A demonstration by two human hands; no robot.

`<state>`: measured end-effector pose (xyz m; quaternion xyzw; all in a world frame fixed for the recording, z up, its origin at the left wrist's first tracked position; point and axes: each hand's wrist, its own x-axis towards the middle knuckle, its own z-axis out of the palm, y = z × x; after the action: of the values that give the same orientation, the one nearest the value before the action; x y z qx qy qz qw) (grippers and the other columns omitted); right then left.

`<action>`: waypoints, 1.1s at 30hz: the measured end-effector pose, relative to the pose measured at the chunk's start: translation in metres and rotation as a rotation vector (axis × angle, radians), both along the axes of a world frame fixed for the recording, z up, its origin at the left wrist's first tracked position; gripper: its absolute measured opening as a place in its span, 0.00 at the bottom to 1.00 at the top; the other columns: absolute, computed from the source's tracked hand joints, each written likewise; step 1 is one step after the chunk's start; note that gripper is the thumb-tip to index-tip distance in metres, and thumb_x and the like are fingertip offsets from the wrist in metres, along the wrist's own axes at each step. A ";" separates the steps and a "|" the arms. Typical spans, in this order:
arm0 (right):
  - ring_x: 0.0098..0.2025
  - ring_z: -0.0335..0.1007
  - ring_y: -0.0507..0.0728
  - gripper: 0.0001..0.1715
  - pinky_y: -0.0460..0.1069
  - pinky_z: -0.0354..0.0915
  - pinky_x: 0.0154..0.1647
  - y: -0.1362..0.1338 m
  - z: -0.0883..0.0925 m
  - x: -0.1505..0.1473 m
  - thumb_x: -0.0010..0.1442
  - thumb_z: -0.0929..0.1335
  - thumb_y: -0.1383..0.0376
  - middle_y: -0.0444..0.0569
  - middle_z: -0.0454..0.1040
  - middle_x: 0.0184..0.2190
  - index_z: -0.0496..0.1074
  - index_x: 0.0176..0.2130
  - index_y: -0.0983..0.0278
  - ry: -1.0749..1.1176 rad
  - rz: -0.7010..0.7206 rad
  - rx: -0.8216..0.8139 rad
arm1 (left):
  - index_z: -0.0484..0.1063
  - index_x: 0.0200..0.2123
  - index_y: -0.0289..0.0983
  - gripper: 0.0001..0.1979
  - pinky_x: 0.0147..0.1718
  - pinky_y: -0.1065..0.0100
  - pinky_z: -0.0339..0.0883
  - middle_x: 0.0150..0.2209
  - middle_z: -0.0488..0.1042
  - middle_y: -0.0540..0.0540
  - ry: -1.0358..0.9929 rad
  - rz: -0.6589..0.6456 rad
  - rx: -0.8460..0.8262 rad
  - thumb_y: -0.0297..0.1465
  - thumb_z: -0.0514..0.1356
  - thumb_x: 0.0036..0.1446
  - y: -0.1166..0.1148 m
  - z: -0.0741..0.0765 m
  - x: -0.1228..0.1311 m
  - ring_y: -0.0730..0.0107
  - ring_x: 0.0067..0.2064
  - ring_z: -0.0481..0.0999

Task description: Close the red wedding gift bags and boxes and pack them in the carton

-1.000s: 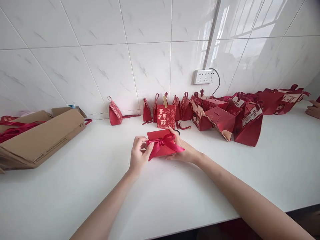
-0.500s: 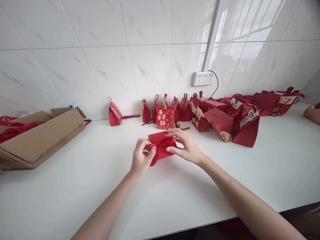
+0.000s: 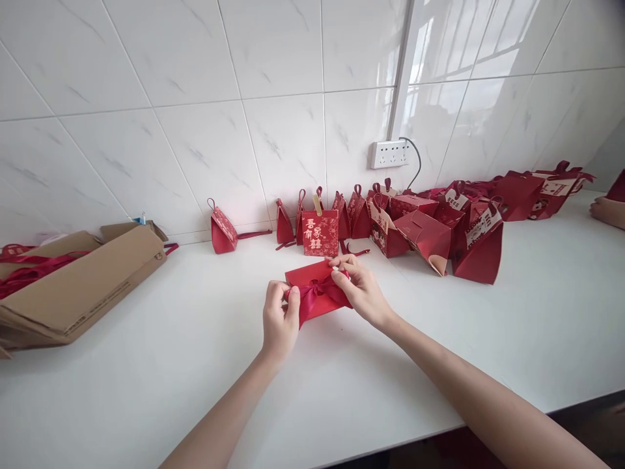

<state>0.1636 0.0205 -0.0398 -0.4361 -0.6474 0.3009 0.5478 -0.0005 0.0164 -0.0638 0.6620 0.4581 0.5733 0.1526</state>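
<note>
A red box (image 3: 307, 272) rests on the white table, with a dark red ribbon (image 3: 317, 289) tied in a bow across its top. My left hand (image 3: 282, 316) pinches the ribbon's left loop between thumb and fingers at the box's left side. At the right, my right hand (image 3: 359, 286) has its thumb and fingers closed on the ribbon's right loop, near the box's back right corner. Behind the box stands a patterned red box (image 3: 320, 233) with pale lettering and a loop on top.
An open cardboard box (image 3: 88, 286) holding red ribbons lies at the left. Several red gift boxes (image 3: 424, 236) line the wall to the right. A socket strip (image 3: 389, 155) is on the tiled wall. Another person's hand (image 3: 608, 212) shows at the far right.
The bow's loops are spread wider apart. My right thumb and fingers have closed on the right loop. The camera view has tilted slightly.
</note>
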 end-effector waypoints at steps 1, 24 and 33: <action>0.46 0.65 0.57 0.19 0.50 0.66 0.38 0.001 -0.001 0.000 0.58 0.62 0.55 0.51 0.65 0.43 0.64 0.22 0.63 0.009 -0.015 -0.005 | 0.55 0.24 0.39 0.12 0.23 0.75 0.61 0.26 0.59 0.51 0.002 0.007 0.016 0.34 0.49 0.60 0.000 0.000 0.000 0.75 0.27 0.62; 0.36 0.65 0.56 0.23 0.50 0.64 0.37 0.005 -0.010 -0.011 0.54 0.64 0.48 0.48 0.66 0.32 0.62 0.23 0.63 0.282 0.027 -0.230 | 0.53 0.25 0.40 0.11 0.28 0.71 0.60 0.27 0.57 0.51 -0.050 0.023 0.079 0.31 0.47 0.61 0.006 -0.010 0.000 0.72 0.27 0.60; 0.66 0.40 0.66 0.66 0.64 0.57 0.56 0.007 -0.005 0.024 0.44 0.74 0.57 0.60 0.39 0.65 0.28 0.64 0.51 -0.319 0.406 -0.004 | 0.54 0.23 0.39 0.12 0.27 0.72 0.58 0.25 0.59 0.52 -0.051 -0.115 -0.044 0.34 0.48 0.59 0.013 0.001 -0.016 0.74 0.27 0.60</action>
<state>0.1878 0.0273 -0.0453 -0.3401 -0.7994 0.3335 0.3661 -0.0169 0.0297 -0.0632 0.6688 0.4278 0.5702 0.2113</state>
